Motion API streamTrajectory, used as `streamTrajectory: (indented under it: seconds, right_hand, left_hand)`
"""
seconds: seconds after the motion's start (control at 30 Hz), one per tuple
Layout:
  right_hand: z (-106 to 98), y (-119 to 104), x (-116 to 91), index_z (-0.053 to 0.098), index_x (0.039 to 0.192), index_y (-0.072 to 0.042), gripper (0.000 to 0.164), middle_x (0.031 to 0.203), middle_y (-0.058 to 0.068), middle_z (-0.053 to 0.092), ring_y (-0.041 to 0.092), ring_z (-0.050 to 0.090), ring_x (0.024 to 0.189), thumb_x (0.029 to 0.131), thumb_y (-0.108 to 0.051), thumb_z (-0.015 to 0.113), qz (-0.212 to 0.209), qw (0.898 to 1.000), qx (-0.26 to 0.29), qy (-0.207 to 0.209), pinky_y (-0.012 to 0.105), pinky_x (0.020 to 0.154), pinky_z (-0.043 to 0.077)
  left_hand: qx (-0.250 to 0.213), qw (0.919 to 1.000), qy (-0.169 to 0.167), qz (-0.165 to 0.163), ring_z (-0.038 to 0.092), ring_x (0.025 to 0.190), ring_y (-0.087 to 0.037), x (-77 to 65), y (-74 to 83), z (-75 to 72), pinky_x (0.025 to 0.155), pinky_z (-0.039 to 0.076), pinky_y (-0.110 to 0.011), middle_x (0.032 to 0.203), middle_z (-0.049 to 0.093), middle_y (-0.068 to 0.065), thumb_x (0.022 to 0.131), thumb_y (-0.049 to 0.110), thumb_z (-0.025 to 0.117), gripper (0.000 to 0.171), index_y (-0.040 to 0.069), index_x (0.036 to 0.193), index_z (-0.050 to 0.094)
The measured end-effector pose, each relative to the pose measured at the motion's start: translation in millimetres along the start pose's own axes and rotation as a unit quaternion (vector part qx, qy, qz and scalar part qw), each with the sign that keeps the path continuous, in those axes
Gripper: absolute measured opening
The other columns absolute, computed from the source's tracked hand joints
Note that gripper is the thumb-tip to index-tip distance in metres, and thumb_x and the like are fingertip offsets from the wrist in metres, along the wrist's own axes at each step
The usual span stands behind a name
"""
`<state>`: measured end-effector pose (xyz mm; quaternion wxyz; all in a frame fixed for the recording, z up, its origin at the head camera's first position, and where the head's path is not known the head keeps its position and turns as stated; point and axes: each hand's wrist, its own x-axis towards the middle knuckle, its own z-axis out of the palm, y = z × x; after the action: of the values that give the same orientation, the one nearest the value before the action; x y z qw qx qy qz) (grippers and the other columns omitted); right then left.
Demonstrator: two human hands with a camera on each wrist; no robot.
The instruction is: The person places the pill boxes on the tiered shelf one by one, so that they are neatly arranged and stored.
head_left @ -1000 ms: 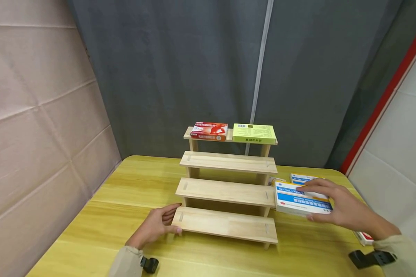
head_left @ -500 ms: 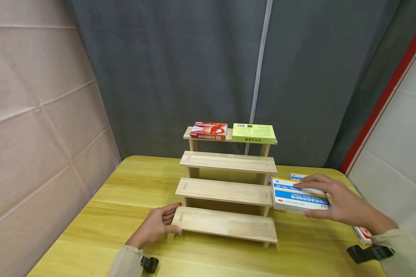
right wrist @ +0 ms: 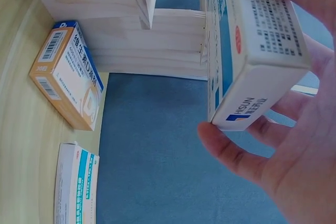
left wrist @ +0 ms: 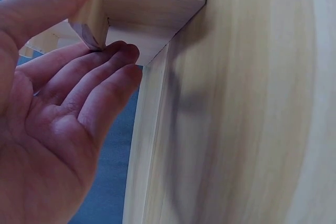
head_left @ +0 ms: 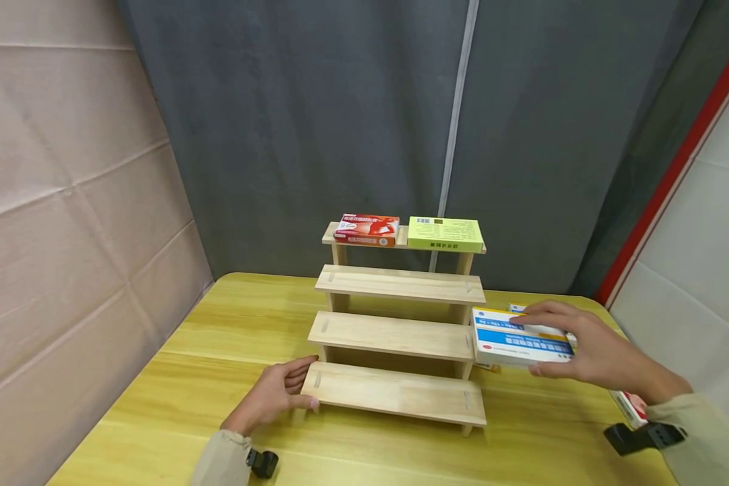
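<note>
A four-step wooden display rack stands on the table. My left hand grips the left end of its lowest step, with the thumb at the front and the fingers behind. In the left wrist view the left hand is against the rack's end. My right hand holds a white-and-blue medicine box between thumb and fingers, in the air beside the second step's right end. In the right wrist view the box shows its white end. A red medicine box and a yellow-green one lie on the top step.
To the right of the rack an orange-and-white box stands on the table, with another white-and-blue box nearby. A red-and-white box lies partly hidden by the right forearm. A grey curtain hangs behind the table.
My right hand has moved slightly left and up with the medicine box, toward the rack's right side. The left hand and the rack have stayed in place.
</note>
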<state>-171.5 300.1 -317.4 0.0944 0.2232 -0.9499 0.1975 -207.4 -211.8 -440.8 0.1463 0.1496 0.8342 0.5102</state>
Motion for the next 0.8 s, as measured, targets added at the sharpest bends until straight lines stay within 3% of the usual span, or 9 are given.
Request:
streamTrajectory:
  seconds: [0.8]
  right_hand:
    - [-4.6,-13.6,22.0,0.069,0.128,-0.026,0.06,0.13,0.005,0.062,0.028,0.061,0.106,0.074,-0.043,0.089,-0.019,1.0,-0.005,0.019,0.036,0.077,0.053]
  left_hand:
    - [-0.012,0.9999,-0.002,0.012,0.047,0.139,-0.044,0.9,-1.7,0.3,0.107,0.054,-0.035,0.153,0.043,-0.027,0.079,0.023,0.086,0.09,0.0,0.152,0.04]
